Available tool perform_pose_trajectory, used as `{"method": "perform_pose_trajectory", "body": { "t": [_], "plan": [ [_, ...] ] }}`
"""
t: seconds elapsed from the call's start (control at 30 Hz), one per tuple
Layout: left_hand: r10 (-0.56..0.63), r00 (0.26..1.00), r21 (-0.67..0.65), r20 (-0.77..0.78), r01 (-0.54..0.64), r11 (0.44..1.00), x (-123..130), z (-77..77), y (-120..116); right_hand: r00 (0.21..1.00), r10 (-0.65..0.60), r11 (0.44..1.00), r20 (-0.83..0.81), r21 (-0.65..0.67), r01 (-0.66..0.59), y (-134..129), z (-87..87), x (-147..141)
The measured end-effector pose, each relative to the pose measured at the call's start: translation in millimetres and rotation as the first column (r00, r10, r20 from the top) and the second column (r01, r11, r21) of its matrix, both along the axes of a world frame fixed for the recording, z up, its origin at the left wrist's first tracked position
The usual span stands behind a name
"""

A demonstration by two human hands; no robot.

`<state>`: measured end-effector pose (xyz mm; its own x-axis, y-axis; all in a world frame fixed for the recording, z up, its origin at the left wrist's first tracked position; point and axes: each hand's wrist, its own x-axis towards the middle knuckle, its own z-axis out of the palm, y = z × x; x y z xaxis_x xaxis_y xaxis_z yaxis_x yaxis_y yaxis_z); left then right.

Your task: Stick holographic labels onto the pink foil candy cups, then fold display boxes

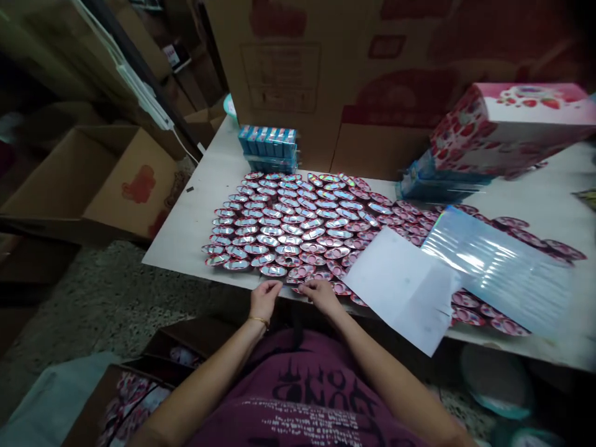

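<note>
nearest the camera: a purple shirt [307, 391] with dark and pale lettering, a forearm on either side. at far left, an open cardboard box [125, 180] with a red print sits beside the white table [181, 239]; lower down, another box [88, 406] holds pink-and-white printed pieces. on the table, left to centre: many oval pieces [267, 239], closely packed in rough rows, shiny faces mostly up, reaching the near edge. behind them, blue packs [267, 149] stand against a large carton [288, 74]. left hand [264, 303], with a bracelet [259, 321] at the wrist: thumb and fingertips pinched narrow, at the near edge, just in front of the oval pieces. right hand [322, 295]: likewise pinched narrow, just beside the nearest pieces; cannot tell whether anything thin is held in either. further right: a white sheet [400, 279] lies over the pieces and juts past the edge; a glossy clear sheet [503, 267] adjoins it. behind, a strawberry-printed box [512, 124] rests tilted on more blue packages [433, 180].
</note>
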<state>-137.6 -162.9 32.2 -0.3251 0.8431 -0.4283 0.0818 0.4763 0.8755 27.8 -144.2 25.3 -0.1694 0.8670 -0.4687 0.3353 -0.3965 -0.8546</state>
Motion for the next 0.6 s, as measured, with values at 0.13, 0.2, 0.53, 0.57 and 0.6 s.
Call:
{"method": "perform_pose_trajectory", "body": {
  "t": [0.13,0.2,0.53,0.57,0.6],
  "plan": [
    [-0.097,0.974,0.115,-0.207,0.123,0.986,-19.6,-21.2,41.2,0.991,-0.053,0.998,0.122,-0.039,0.058,28.0,-11.8,-25.2],
    [-0.093,0.965,0.111,-0.245,0.123,0.986,-22.4,-28.7,55.6,0.98,-0.054,0.998,0.193,-0.012,0.058,37.2,-15.0,-30.2],
    [-0.412,0.909,0.064,-0.061,0.415,0.907,-14.5,-1.2,22.4,0.976,-0.196,0.957,-0.095,-0.234,0.17,-17.6,11.7,2.5],
    [-0.483,0.874,0.07,-0.049,0.485,0.872,-9.1,6.2,23.3,0.967,-0.213,0.956,-0.137,-0.232,0.178,-26.1,19.7,11.0],
    [-0.549,0.835,0.089,-0.047,0.551,0.83,-1.6,14.4,25.7,0.955,-0.239,0.954,-0.174,-0.224,0.198,-34.5,28.3,20.4]
  ]
}}
